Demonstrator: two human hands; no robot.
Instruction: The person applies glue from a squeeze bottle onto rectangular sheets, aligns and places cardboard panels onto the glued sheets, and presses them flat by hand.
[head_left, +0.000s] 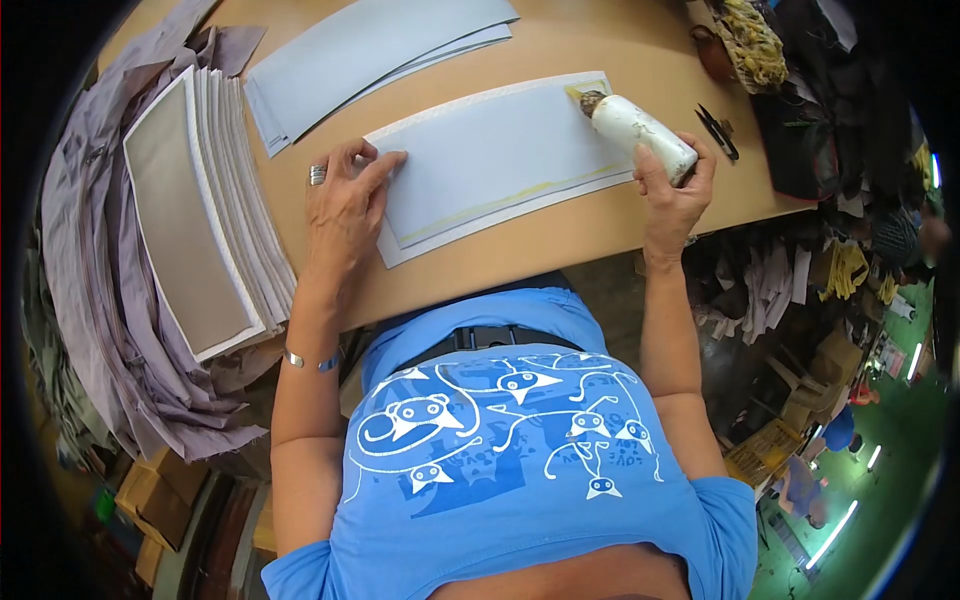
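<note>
A pale blue-grey panel with a white border lies flat on the table in front of me. Yellow glue lines run along its near edge and at its upper right corner. Wrapped in my right hand is a white, stained glue bottle, tilted so its brown, crusted tip meets that corner. My left hand, with a ring on one finger, sits at the panel's left end. Its fingers are bent and its thumb and forefinger press on the edge.
More pale blue sheets lie at the back of the wooden table. A fanned stack of bordered panels and mauve fabric stand at left. Black thread snips lie right of the bottle, near a dark bag.
</note>
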